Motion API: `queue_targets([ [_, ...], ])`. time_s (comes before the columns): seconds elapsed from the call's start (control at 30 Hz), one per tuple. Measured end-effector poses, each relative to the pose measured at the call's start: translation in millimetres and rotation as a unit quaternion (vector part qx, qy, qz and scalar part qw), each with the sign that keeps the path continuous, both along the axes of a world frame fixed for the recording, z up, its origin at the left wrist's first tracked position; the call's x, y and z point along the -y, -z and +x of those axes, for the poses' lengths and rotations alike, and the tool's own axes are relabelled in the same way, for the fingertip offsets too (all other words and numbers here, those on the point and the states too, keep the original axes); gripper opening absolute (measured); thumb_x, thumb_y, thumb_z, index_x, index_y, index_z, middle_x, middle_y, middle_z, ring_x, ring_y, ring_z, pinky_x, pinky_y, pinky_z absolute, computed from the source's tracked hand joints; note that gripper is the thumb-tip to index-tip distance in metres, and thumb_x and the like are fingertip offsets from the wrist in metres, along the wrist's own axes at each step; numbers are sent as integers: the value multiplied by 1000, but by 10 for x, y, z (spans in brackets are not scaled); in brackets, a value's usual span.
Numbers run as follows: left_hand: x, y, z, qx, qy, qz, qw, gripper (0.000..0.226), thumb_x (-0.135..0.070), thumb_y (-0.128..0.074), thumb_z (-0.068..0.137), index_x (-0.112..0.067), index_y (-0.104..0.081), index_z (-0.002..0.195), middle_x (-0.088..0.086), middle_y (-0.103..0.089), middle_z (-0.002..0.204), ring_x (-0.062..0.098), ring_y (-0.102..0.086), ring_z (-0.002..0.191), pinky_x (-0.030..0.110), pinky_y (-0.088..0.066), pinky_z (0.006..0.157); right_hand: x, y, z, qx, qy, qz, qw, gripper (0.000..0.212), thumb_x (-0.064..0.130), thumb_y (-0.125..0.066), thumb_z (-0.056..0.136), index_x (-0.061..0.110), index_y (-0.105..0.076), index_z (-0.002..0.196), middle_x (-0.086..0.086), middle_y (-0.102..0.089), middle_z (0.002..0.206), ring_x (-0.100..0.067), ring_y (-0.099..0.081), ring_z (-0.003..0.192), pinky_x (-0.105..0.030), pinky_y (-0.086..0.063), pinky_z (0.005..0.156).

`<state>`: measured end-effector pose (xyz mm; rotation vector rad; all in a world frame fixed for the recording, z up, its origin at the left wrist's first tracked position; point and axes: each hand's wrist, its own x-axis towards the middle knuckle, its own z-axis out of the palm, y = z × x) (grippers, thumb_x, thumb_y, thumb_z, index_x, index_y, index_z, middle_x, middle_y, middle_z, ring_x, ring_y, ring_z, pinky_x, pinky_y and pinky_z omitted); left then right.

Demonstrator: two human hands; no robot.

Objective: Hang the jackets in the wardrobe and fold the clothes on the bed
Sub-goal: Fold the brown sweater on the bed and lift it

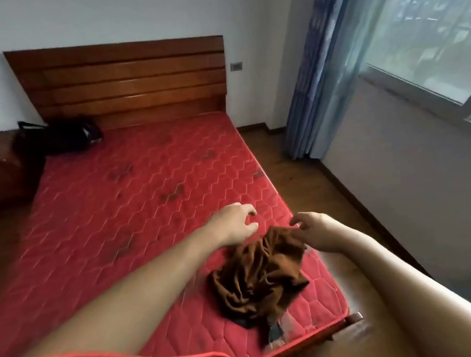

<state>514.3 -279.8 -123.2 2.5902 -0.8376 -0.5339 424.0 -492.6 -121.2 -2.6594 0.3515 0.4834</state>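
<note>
1 brown garment [259, 283] is seen crumpled at the near right corner of the mattress [119, 215]; folding is judged unstarted. nothing is held by the loosely curled left hand [232, 223]; the grip of the right hand [317, 234] cannot be told.

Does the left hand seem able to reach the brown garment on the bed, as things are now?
Probably yes. The left hand hovers, fingers loose, just beside the far edge of the brown garment, with only bare red mattress between them. The right hand is near but does not block it.
</note>
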Motion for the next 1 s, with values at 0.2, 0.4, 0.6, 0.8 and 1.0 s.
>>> queue_targets([
  [0.2,304,413,383,-12,-80,17,997,42,-42,-55,96,-30,-55,136,-2,-57,130,21,-57,117,43,-50,97,319,430,855,-13,-66,16,998,41,39,-62,96,20,-63,133,-7,-68,126,-26,-64,114,-32,-50,95],
  [0.4,605,956,749,-24,-119,29,992,45,-40,-55,96,-27,-54,138,1,-55,133,25,-58,116,42,-50,97,566,1045,1501,-16,-88,24,996,46,38,-61,98,16,-58,139,-11,-67,128,-30,-63,117,-38,-51,97],
  [0.6,809,2009,974,-75,-140,52,986,48,-36,-55,93,-29,-49,140,0,-51,133,27,-58,114,40,-50,92,790,2197,1713,-57,-93,22,994,50,41,-54,92,16,-56,135,-17,-67,121,-36,-61,116,-44,-51,96],
  [0.8,1052,3172,1176,-112,-147,82,979,51,-35,-55,93,-30,-44,142,2,-50,133,29,-57,116,45,-51,93,962,3258,1789,-94,-96,2,991,49,46,-56,95,16,-52,132,-19,-58,119,-45,-59,112,-46,-50,93],
  [1.0,1319,4323,1336,-140,-131,128,973,62,-29,-59,93,-29,-32,149,7,-40,145,33,-47,128,48,-48,100,1072,4307,1865,-144,-86,-30,985,54,51,-54,90,25,-47,137,-9,-50,131,-41,-51,122,-51,-50,96],
])
